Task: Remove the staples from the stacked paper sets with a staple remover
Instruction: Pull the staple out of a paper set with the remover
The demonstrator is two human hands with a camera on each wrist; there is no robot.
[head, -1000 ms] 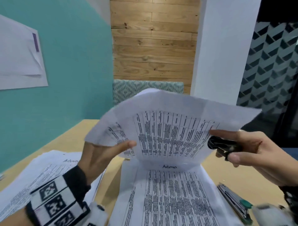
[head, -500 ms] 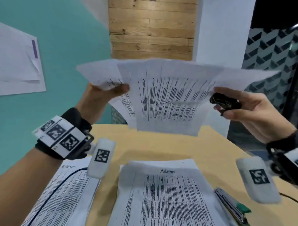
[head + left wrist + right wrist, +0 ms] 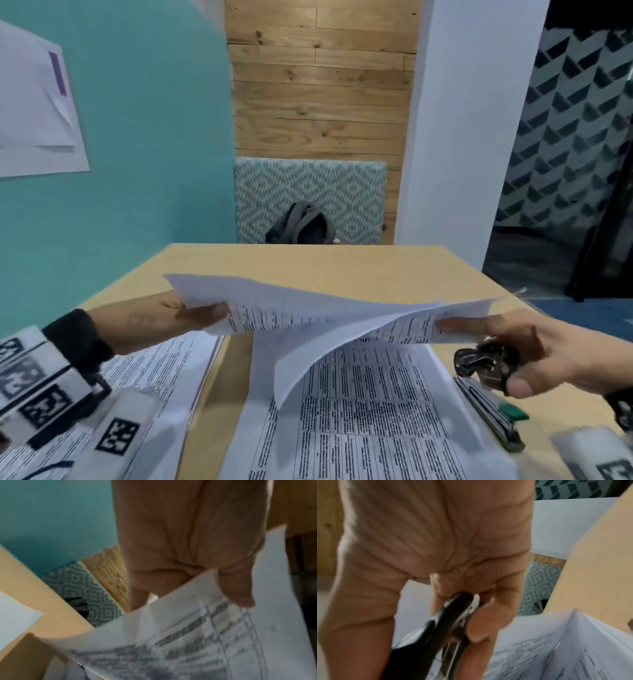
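Note:
A stapled paper set (image 3: pixel 318 308) hangs nearly flat above the wooden table (image 3: pixel 308 263), one sheet drooping from its underside. My left hand (image 3: pixel 210 313) pinches its left corner; in the left wrist view the thumb lies on the printed paper set (image 3: pixel 197 635). My right hand (image 3: pixel 486 346) supports the right edge with fingers stretched under and over it, while its other fingers grip a black staple remover (image 3: pixel 479 363). The right wrist view shows the staple remover (image 3: pixel 447 622) clamped between thumb and fingers. Another printed stack (image 3: pixel 359 431) lies on the table beneath.
A second paper pile (image 3: pixel 161 370) lies at the left under my forearm. A stapler with a green end (image 3: pixel 493 411) rests at the right, close under my right hand. A dark backpack (image 3: pixel 301 226) sits on a patterned seat behind the far edge. A teal wall borders the left.
Both hands have brought the paper set down from a raised, upright position to nearly flat, low over the table. The grips have not changed.

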